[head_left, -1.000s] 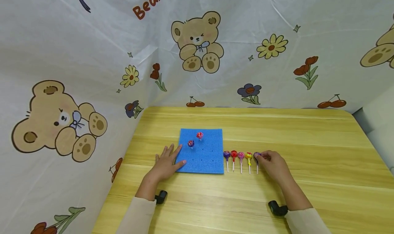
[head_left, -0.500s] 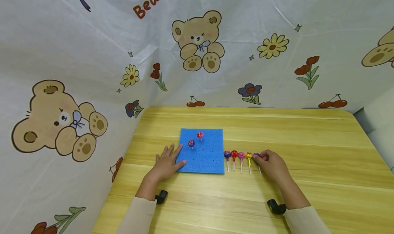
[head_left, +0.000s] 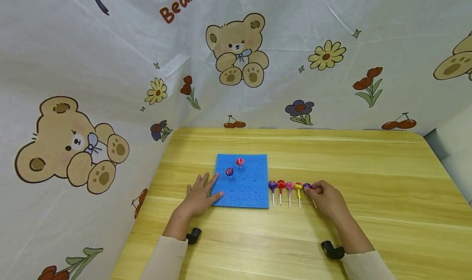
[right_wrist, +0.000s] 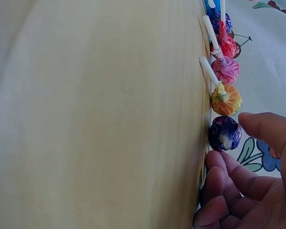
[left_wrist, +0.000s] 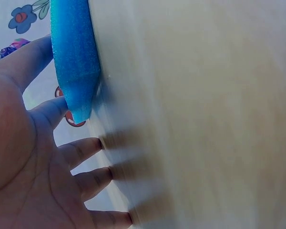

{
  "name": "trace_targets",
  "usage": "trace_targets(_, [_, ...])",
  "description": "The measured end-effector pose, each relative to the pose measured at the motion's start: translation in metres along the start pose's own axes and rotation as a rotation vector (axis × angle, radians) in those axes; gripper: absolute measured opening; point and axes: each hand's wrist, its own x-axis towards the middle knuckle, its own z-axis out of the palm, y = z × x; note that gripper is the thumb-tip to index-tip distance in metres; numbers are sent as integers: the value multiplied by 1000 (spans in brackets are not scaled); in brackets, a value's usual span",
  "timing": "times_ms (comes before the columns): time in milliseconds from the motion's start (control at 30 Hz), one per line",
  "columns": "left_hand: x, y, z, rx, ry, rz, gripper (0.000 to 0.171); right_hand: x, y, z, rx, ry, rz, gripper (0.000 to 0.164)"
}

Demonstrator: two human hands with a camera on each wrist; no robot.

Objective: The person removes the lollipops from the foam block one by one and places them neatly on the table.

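Observation:
My left hand (head_left: 199, 196) lies with spread fingers at the left edge of a blue foam board (head_left: 245, 190); thumb and index finger touch the board, the other fingertips rest on the table. Two wrapped lollipops, one red-pink (head_left: 240, 161) and one dark purple (head_left: 229, 172), stand upright in the board, among small holes. Beside the board, my right hand (head_left: 328, 196) pinches a purple lollipop (right_wrist: 225, 133) by its head between thumb and fingers. Its stick slants toward the palm, partly covered by the hand. Next to it lies a yellow lollipop (head_left: 298, 186).
Continuing the row toward the board are a pink lollipop (head_left: 289, 186), a red lollipop (head_left: 281, 184) and another purple lollipop (head_left: 272, 184), sticks toward the person. A bear-print cloth (head_left: 280, 87) hangs behind and left of the wooden table (head_left: 258, 243).
The purple lollipop's stick has swung to the right under my right hand, from nearly straight to slanted, while its head stays at the row's end. My left hand has kept its place.

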Motion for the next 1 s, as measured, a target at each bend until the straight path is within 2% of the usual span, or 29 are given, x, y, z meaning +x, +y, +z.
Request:
trace_targets(167, [-1,2,-1,-7,-2,-3,76,-2,1,1,25,-6,-5,47])
trace_targets(467, [-1,2,-1,-13,5,2,76,-5,2,-1,49,-3,6,49])
trace_targets(600, [-1,2,-1,-9,6,4,76,-7,0,-3,65,34,-6,47])
trace_targets(1000, [-3,5,-2,-23,12,4,74,-6,-11,3,237,207,-191,44])
